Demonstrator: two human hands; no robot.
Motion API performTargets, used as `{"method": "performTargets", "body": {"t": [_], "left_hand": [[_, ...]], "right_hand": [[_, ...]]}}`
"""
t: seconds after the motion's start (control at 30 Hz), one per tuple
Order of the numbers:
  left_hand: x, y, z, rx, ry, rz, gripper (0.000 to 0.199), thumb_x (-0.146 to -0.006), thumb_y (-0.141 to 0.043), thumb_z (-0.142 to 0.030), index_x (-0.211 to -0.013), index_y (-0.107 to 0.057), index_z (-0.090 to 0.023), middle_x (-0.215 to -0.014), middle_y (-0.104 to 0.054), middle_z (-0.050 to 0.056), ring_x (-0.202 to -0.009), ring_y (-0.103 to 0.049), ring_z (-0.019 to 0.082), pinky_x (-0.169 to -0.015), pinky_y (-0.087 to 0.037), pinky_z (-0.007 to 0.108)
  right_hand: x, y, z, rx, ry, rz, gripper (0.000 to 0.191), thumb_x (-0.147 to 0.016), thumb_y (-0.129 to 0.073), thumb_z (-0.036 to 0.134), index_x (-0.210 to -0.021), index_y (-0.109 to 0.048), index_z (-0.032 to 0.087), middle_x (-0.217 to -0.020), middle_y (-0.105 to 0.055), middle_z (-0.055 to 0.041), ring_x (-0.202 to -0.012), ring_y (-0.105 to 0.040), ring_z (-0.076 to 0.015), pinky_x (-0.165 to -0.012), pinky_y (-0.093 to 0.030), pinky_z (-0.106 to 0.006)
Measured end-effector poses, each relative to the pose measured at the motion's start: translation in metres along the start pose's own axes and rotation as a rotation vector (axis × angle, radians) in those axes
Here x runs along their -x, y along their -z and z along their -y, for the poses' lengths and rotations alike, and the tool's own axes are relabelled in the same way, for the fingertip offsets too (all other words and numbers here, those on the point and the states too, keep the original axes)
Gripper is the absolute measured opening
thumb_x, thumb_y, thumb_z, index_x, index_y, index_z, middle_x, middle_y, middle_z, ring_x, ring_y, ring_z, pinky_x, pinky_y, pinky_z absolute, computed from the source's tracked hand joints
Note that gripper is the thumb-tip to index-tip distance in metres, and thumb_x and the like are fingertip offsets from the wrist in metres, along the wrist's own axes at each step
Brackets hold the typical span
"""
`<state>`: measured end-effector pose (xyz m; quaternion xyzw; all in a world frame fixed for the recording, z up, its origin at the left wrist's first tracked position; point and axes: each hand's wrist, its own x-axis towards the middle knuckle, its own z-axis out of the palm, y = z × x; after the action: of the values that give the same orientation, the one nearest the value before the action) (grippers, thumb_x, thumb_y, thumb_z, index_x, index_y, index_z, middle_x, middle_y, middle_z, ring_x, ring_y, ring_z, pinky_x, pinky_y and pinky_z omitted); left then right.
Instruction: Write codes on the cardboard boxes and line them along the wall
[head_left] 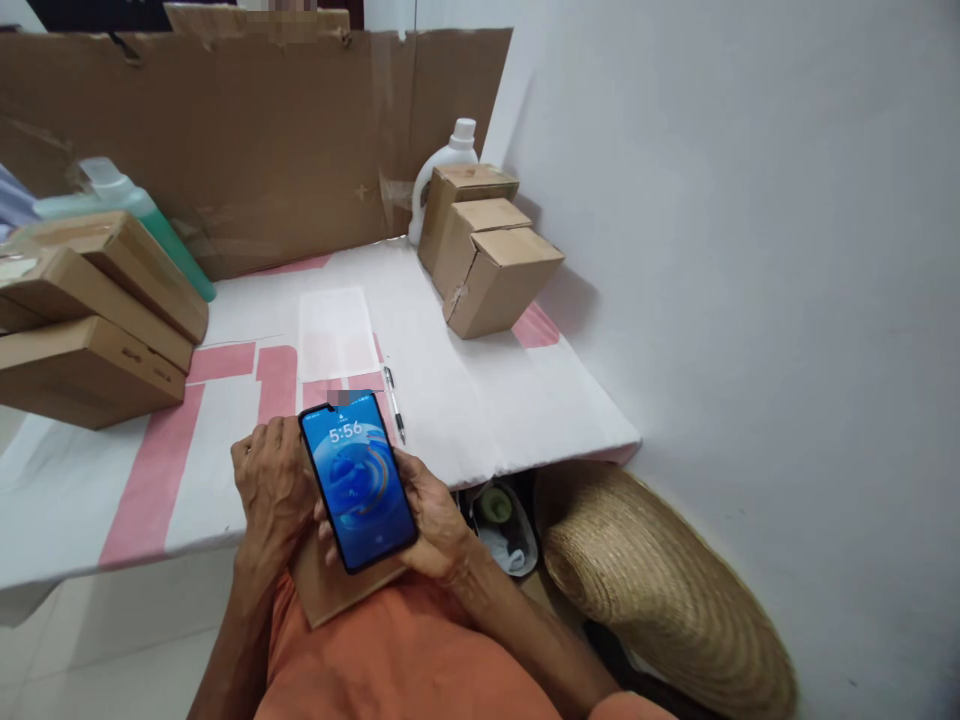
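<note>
Lit phone (364, 490) shows 5:56 in my right hand (436, 520)

The phone, a slim dark-edged handset with rounded corners, faces up at me with its screen awake: white clock numerals near the top, a deep blue background of paler, glassy rings, and a thin orange streak curving through them. A blurred patch covers part of its upper edge. It is tilted, its top leaning to the left, above my lap at the near edge of the cloth-covered table (465, 400), and in front of a flat brown box (345, 595) resting against my orange clothing (405, 660).

My right hand is closed on the phone, its palm along the right side, fingers passing behind and their tips showing at the left edge. That forearm reaches up from the lower right. My left hand (271, 480) lies just left of the phone, back upward, knuckles bent and fingers curled by the table's edge; I cannot tell whether they grip anything. Its forearm rises steeply from the lower left. On the cloth, a pen (395, 408) lies just beside the phone's upper right corner.
</note>
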<state>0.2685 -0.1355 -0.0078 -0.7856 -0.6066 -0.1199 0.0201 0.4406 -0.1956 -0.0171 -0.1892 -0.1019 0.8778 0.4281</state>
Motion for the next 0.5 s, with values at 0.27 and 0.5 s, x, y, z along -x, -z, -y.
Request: {"method": "performTargets", "body": {"t": [0.27, 0.5], "left_hand": [[-0.001, -0.009, 0.003, 0.038, -0.059, -0.156, 0.063, -0.089, -0.058, -0.074, -0.118, -0.064, -0.018, -0.107, -0.071, 0.014, -0.104, -0.063, 0.036, -0.092, -0.037, 0.046], [-0.003, -0.006, 0.002, 0.046, -0.068, -0.156, 0.069, -0.093, -0.050, -0.076, -0.124, -0.063, -0.017, -0.109, -0.071, 0.015, -0.105, -0.064, 0.035, -0.094, -0.037, 0.046]], "right_hand": [[-0.002, 0.047, 0.044, 0.393, 0.400, -0.420, 0.061, -0.090, -0.060, 0.076, -0.096, -0.072, 0.017, -0.086, -0.079, -0.0074, -0.086, -0.076, -0.0235, -0.087, -0.061, -0.040], [-0.015, 0.111, 0.089, 0.954, 0.578, -0.836, 0.061, -0.089, -0.047, 0.081, -0.073, -0.058, 0.023, -0.071, -0.067, -0.0015, -0.076, -0.061, -0.0195, -0.074, -0.051, -0.032]]}}
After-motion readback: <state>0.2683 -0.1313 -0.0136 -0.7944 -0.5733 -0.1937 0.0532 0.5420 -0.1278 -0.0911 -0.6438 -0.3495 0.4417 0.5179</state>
